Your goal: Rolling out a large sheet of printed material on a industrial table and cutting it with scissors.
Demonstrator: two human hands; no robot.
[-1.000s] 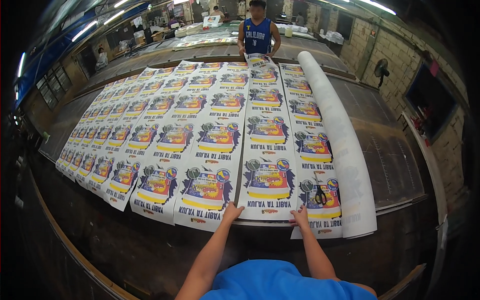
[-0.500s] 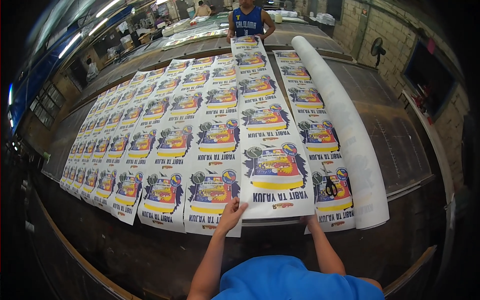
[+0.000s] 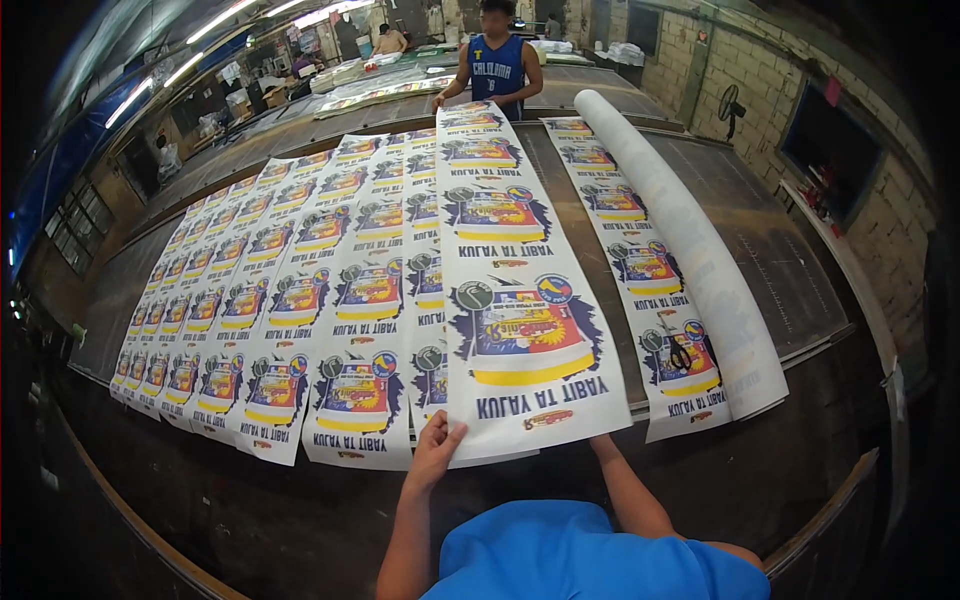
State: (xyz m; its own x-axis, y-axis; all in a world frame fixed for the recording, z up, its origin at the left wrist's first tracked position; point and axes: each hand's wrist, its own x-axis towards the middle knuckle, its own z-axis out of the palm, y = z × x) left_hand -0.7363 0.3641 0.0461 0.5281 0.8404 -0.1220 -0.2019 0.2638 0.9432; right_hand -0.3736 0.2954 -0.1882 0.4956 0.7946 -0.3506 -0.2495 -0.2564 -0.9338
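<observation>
A long white strip printed with repeated colourful designs (image 3: pixel 525 345) is lifted, stretching from me to a person across the table. My left hand (image 3: pixel 436 445) pinches its near left corner, thumb on top. Under the near edge, toward the right corner, reaches my right hand (image 3: pixel 603 446); the strip hides its fingers. At the far end, the person in a blue sleeveless jersey (image 3: pixel 498 68) holds the strip. It partly covers another printed strip (image 3: pixel 428 360) lying beneath. Black-handled scissors (image 3: pixel 679 352) rest on a separate printed strip (image 3: pixel 690 405) to the right.
Several matching strips (image 3: pixel 270 390) lie side by side to the left, overlapping. A thick white roll (image 3: pixel 690 260) stretches along the right of the dark table (image 3: pixel 790 260). Beyond are more long tables, a wall fan (image 3: pixel 732 105) and another person (image 3: pixel 390 40) far back.
The lifted strip has shifted left over the strip beside it, widening the gap on its right. My hands moved left with it. The person opposite moved their end left too.
</observation>
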